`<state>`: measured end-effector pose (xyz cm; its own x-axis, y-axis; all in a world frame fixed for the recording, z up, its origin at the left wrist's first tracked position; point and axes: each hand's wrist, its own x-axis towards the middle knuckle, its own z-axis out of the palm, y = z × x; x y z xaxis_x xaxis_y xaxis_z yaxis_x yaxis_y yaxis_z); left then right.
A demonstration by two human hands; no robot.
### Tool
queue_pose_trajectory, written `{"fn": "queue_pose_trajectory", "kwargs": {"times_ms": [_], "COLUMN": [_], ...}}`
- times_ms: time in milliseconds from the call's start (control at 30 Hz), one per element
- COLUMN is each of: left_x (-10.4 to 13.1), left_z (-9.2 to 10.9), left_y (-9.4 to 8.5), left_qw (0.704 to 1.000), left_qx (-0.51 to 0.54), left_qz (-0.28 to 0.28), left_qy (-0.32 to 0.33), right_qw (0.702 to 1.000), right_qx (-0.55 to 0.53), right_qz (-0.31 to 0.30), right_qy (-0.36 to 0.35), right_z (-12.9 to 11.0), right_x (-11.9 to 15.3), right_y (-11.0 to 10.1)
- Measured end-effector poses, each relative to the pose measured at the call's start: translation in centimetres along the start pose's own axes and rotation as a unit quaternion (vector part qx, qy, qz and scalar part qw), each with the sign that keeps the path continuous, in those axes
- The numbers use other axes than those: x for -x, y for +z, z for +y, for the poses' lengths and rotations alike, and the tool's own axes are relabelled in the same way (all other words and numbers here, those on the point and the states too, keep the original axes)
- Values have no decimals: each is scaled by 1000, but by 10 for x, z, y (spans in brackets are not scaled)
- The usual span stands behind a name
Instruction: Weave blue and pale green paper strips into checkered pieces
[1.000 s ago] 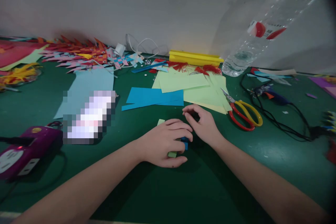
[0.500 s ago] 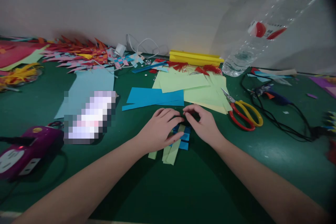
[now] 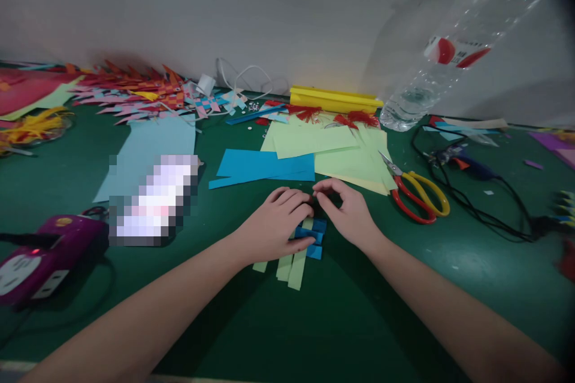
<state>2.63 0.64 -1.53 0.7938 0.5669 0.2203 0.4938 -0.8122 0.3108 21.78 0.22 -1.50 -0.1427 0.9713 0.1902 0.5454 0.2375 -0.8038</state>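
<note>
You're seemingly interlacing green strips [image 3: 297, 272] and blue strips [image 3: 315, 251], near centre; your left hand [image 3: 281, 221] is partly covering them, half-curled, right hand [image 3: 348, 209] nearly pinching beside, grips unclear. Next is probably needing steady alignment.

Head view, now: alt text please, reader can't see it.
A person's left hand partly covers crossed pale-green and blue paper strips on a green table, with the right hand curled close beside it. Beyond lie blue paper and pale-green sheets, with red-and-yellow-handled scissors to the right.
</note>
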Motion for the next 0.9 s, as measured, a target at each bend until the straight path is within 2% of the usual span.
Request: {"fn": "queue_pose_trajectory", "kwargs": {"times_ms": [400,700,900], "left_x": [-1,-2,-3], "left_z": [0,1,0], "left_y": [0,2,5], "left_qw": [1000,996,995], "left_qx": [6,-83,-83], "left_qz": [8,18,23], "left_qy": [1,24,45], "right_qw": [1000,1000,1000], "right_qx": [-4,2,0], "right_qz": [-4,-3,-4], "right_qy": [1,-4,-2], "right_z": [2,1,0], "right_x": [0,0,-1], "right_y": [0,0,0]}}
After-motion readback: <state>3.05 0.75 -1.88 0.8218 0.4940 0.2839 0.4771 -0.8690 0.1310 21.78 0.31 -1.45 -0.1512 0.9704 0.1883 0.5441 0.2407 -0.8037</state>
